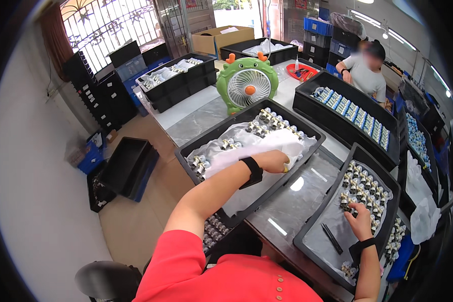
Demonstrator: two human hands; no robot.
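My left hand (273,161) is over the right part of a black tray (221,220) lined with white sheeting (241,157). Its fingers are closed, with a bit of yellow at the tips; what they hold is too small to make out. Small parts (274,121) with black bases, gold middles and clear rounded tops stand in groups on that lining. At the right, my right hand (359,221) pinches a similar small part (345,202) at the near left edge of rows in a second black tray (307,241). Two dark pen-like tools (332,238) lie on its lining.
A green fan (248,85) stands behind the left tray. Farther right, a black tray (345,118) holds rows of blue-and-white parts. A co-worker (367,73) sits beyond it. More trays stand at the back. Stacked empty bins (128,168) are on the floor at left.
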